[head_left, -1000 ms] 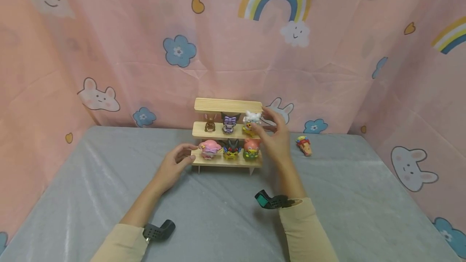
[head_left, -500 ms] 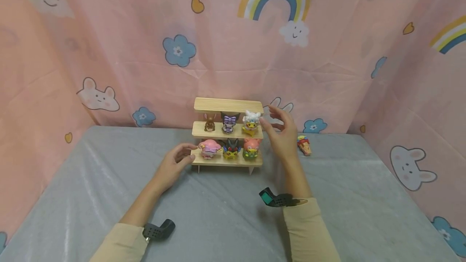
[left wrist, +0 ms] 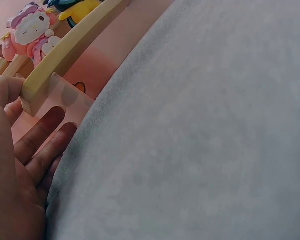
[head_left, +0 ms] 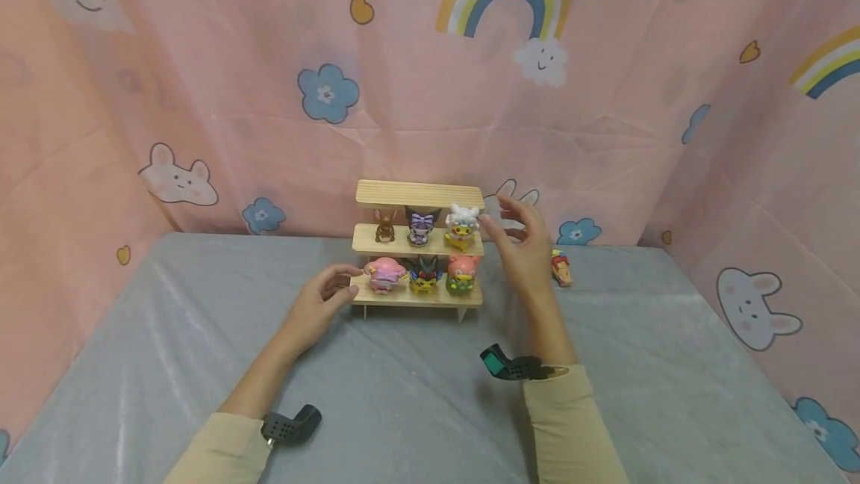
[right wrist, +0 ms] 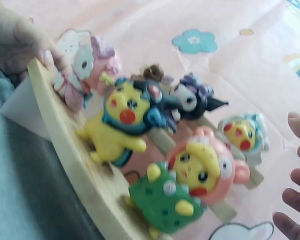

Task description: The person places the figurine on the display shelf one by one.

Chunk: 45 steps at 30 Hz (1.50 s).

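A three-tier wooden display shelf (head_left: 419, 193) stands at the table's back. My left hand (head_left: 314, 311) holds the left end of its bottom tier; in the left wrist view the thumb and index finger pinch the board while the other fingers spread below it. A yellow figurine in a white hood (head_left: 461, 228) stands at the right of the middle tier. Just to its right my right hand (head_left: 525, 251) is raised with loosely bent fingers (right wrist: 296, 197), holding nothing. Beside that figurine are a black-hooded purple figurine (head_left: 420, 226) and a brown figurine (head_left: 385, 226).
The bottom tier bears a pink figurine (head_left: 384, 275), a dark-hooded yellow figurine (head_left: 425, 275) and a pink-hooded figurine with a green body (head_left: 461, 273). A red and tan figurine (head_left: 561, 269) lies on the grey tablecloth (head_left: 403, 394), partly behind my right hand. A pink patterned curtain (head_left: 255, 133) hangs behind.
My right hand has let go of the white-hooded figurine and moved slightly right, leaving it standing on the middle tier. My left hand has stayed at the bottom tier.
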Tool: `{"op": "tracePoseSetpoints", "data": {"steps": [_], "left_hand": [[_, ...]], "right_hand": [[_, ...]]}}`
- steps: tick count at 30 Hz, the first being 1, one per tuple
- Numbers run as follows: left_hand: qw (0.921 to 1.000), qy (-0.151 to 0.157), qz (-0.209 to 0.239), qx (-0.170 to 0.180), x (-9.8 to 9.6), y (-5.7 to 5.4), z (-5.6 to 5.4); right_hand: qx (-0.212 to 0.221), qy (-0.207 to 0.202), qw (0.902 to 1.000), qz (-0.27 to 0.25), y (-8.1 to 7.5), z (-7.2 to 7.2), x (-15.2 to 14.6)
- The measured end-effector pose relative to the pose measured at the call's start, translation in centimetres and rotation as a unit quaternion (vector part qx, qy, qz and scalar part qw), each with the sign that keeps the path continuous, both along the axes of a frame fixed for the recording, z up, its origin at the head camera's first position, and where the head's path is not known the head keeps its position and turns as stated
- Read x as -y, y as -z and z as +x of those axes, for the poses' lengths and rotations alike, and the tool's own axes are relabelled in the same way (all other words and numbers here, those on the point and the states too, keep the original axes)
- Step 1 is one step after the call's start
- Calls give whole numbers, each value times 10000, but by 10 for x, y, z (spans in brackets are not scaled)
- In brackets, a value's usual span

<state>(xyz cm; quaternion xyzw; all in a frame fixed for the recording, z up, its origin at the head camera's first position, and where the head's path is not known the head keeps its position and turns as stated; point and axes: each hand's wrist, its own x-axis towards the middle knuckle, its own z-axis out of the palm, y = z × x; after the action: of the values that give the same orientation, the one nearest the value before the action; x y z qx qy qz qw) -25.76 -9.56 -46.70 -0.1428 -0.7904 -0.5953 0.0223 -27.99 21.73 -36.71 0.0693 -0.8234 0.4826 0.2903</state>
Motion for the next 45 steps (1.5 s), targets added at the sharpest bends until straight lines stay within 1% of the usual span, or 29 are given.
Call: {"op": "tracePoseSetpoints", "data": {"steps": [4, 9, 13, 16, 18, 23, 27, 33, 38, 45], "left_hand": [[10000, -14, -17, 64, 1, 0, 0], [9999, -19, -1, 120, 0, -1, 1], [9999, -18, -6, 114, 0, -2, 1], [9999, -26, -22, 137, 0, -3, 2], [9999, -36, -31, 141, 0, -3, 2], [9999, -26, -23, 129, 0, -3, 2], [9999, -15, -27, 130, 0, -2, 2], [9999, -22, -44, 143, 1, -2, 1], [9999, -40, -41, 108, 1, -4, 2], [9999, -31, -13, 117, 1, -3, 1]], "right_hand": [[47, 199, 9997, 105, 4, -2, -10], [80, 349, 9994, 7, 10, -4, -26], [67, 538, 9985, 126, 14, -6, -37], [168, 602, 9976, 288, 17, -7, -46], [259, 601, 9973, 318, 20, -8, -51], [447, 776, 9955, 302, 27, -11, -57], [637, 1101, 9915, 279, 33, -13, -59], [976, 1744, 9798, -92, 41, -14, -62], [1060, 1950, 9749, -177, 49, -15, -63], [1095, 2085, 9714, -291, 62, -17, -63]]}}
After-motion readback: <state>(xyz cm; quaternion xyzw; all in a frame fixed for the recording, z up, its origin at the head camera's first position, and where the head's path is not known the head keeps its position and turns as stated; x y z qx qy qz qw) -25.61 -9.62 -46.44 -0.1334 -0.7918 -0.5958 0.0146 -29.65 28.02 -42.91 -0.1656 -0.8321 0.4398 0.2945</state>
